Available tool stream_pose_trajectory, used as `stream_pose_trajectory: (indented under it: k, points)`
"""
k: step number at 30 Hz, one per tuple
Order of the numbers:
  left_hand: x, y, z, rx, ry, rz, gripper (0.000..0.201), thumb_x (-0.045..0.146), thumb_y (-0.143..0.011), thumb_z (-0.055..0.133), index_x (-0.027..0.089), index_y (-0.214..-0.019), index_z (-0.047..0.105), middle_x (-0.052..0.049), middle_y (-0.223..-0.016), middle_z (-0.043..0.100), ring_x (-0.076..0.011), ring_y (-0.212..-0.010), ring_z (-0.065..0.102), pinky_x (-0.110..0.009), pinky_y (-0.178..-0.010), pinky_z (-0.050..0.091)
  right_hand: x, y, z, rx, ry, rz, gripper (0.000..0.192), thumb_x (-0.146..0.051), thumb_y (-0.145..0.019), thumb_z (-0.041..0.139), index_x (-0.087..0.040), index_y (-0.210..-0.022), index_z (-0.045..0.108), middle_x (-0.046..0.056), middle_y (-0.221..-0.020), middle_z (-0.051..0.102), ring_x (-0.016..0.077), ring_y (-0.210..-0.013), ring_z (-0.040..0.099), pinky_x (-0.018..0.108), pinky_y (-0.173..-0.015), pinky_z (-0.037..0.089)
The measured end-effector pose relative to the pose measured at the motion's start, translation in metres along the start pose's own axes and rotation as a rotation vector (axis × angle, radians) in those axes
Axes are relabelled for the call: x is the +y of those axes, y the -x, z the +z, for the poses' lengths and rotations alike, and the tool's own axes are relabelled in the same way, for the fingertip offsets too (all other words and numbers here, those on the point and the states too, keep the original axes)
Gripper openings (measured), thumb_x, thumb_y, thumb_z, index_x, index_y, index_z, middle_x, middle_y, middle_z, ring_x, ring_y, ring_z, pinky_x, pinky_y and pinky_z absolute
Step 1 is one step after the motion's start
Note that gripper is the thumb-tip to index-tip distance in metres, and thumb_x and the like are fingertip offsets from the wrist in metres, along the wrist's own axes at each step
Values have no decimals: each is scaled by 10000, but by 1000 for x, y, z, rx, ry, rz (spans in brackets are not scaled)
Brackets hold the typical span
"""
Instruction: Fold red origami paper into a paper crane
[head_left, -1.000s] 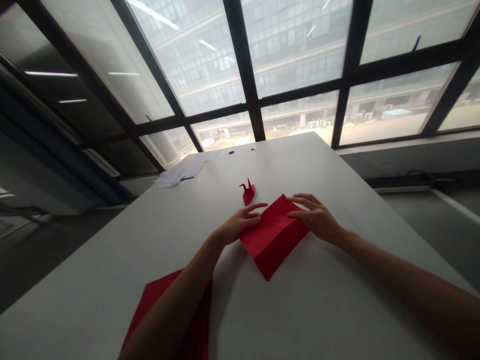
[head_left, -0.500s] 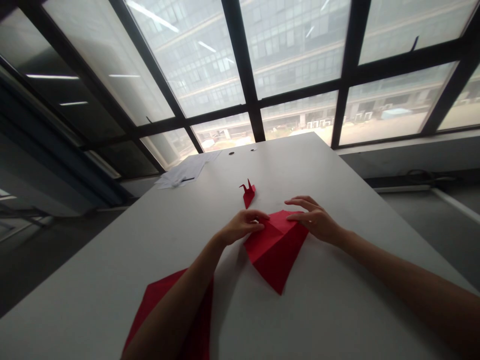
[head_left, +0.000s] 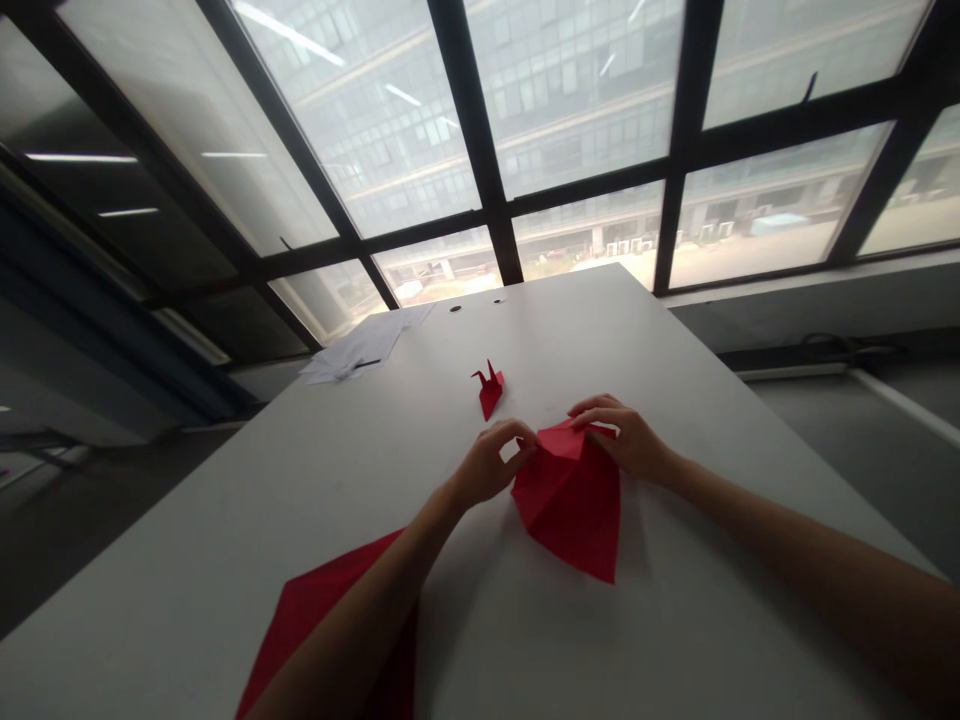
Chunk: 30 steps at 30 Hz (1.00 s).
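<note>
A creased sheet of red origami paper (head_left: 574, 510) is held up at its far edge, its near corner hanging toward me and to the right. My left hand (head_left: 495, 460) pinches the paper's left side between thumb and fingers. On the right side, my right hand (head_left: 619, 435) grips the far edge, with its fingers over the paper and its thumb beneath. Just beyond my hands stands a small folded red paper crane (head_left: 490, 390). Another red sheet (head_left: 322, 600) lies at the near left, partly covered by my left forearm.
The white table (head_left: 480, 620) stretches away toward large dark-framed windows. Loose white papers (head_left: 360, 345) with a dark pen (head_left: 367, 363) on them lie at its far left. A round hole (head_left: 455, 309) shows near the far edge.
The red paper has tilted and turned, its hanging corner swinging to the right. My right fingers have closed further over the far edge. The view has shifted slightly.
</note>
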<state>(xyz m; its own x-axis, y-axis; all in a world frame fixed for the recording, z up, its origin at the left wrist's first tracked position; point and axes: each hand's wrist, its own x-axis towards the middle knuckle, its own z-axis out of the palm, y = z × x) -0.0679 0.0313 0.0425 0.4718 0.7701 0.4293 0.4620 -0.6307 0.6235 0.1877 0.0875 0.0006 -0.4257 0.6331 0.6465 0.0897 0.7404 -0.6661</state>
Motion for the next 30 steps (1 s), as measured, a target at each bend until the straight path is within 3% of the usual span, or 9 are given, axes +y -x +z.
stream_pose_trajectory:
  k: [4,6,14,20,25,28,30]
  points:
    - [8,-1,-2,-123,-87,195,154,145,-929,537,188,-902,683,-90,-962,656,-178,-882,606,-328,-819,501,-1,0,0,-19,-22,17,127,-204,-881,642,-269,-922,743,61,-1039,685,239,-1026,604,438,-908,508]
    - [14,-1,-3,-156,-142,221,189,147,-925,528,203,-919,709,-94,-977,646,-188,-909,604,-339,-843,497,-2,0,-1,-39,-22,22,147,-206,-898,614,-271,-925,743,61,-1045,683,237,-1037,600,438,-913,507]
    - [11,1,-4,-110,-46,73,180,319,-931,591,198,-954,722,-117,-1049,621,-204,-939,609,-349,-875,509,-19,-3,-7,-112,-87,56,135,-205,-908,571,-241,-881,699,78,-1157,642,248,-1139,570,466,-973,489]
    - [6,0,-8,-157,122,-29,428,481,-989,439,179,-1009,741,-134,-1125,611,-226,-1012,605,-360,-912,494,-11,-2,-2,-112,1,11,151,-168,-907,554,-236,-832,667,72,-1113,647,241,-1116,565,456,-964,487]
    - [11,-3,-5,-150,16,18,291,444,-802,754,216,-982,747,-109,-1158,639,-244,-1054,607,-382,-987,456,-4,-1,2,-67,116,-57,152,-174,-923,553,-243,-851,667,66,-1043,657,234,-1059,568,436,-924,499]
    - [11,-3,-1,-95,-142,73,151,377,-817,754,249,-899,753,-68,-1070,692,-220,-992,626,-435,-1084,362,-4,-2,3,-39,149,-82,161,-195,-939,544,-254,-859,671,62,-1025,658,233,-1050,570,431,-917,502]
    - [7,-3,2,-47,-205,96,86,337,-857,714,261,-867,752,-52,-1006,710,-204,-939,633,-439,-1065,371,-5,-2,4,22,176,-84,125,-220,-932,563,-266,-923,679,66,-1059,657,243,-1072,569,444,-934,496]
